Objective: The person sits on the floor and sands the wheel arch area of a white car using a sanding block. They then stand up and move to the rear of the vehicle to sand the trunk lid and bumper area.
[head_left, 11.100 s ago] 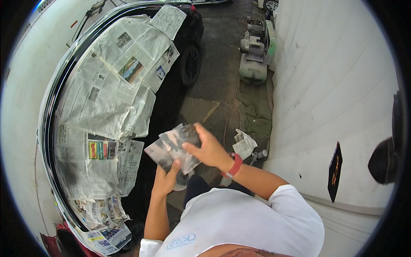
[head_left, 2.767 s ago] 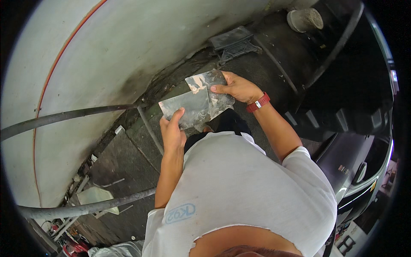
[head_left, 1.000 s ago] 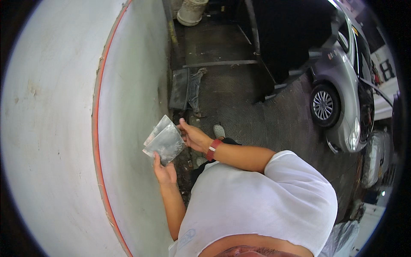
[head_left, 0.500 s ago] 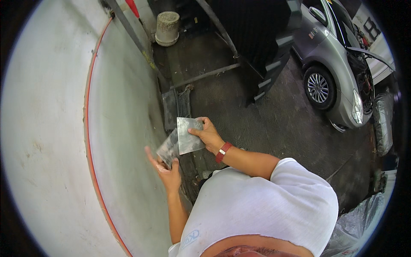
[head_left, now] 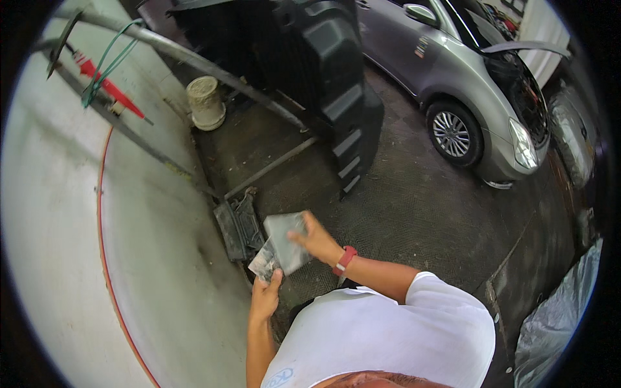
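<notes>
left hand [head_left: 264, 299]: raised, fingers pinched shut | right hand [head_left: 315, 238]: forearm extended, fingers closed, wrist banded

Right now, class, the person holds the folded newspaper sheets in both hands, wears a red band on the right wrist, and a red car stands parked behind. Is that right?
One detail is wrong: the car is silver-grey, not red. The head view shows it. The rest stands: the left hand and the right hand both hold the folded newspaper sheets, and a red band sits on the right wrist.

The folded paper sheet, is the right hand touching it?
Touching. The head view shows the right hand with its fingers on the folded paper sheet at its top right edge.
</notes>
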